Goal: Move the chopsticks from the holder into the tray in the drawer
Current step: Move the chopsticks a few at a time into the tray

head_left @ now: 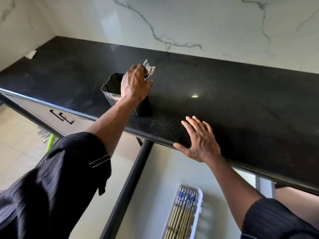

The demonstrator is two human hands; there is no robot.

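Note:
A black rectangular holder point(110, 90) stands near the front edge of the black countertop point(224, 94). My left hand point(134, 83) is over its mouth, closed around a bundle of chopsticks point(149, 68) whose white and blue tops stick out above my fingers. My right hand point(198, 138) lies flat with spread fingers on the counter's front edge, holding nothing. Below, in the open drawer point(155, 169), a white tray point(199, 206) holds several chopsticks point(183, 211) with blue-patterned ends, lying side by side.
A marble wall point(172, 19) rises behind the counter. The drawer's dark side rail point(131, 183) runs diagonally below the counter edge. Closed cabinet fronts with black handles point(60, 116) are at the left, and a green object point(51, 142) stands on the tiled floor.

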